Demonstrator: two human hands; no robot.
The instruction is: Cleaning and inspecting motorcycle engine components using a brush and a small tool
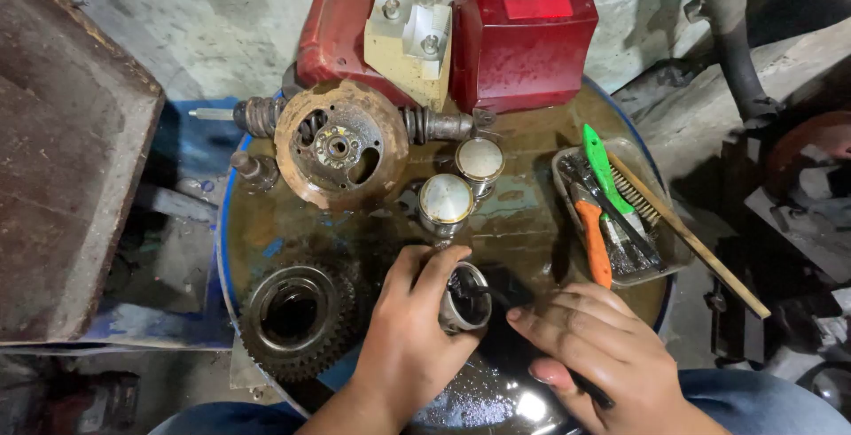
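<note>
Two hands at lower centre of the head view. Left hand (pixel 409 337) grips a grey metal piston (pixel 464 297), open end toward the camera. Right hand (pixel 592 351), fingers curled, holds a dark tool whose tip enters the piston. Above: two more pistons (pixel 446 202), rusty flywheel (pixel 340 143), toothed gear (pixel 297 315) at lower left, tray of brushes (pixel 620 213) at right, all on an oily round desk (pixel 523 147). Judgement: steady grip, short strokes serve best.
</note>
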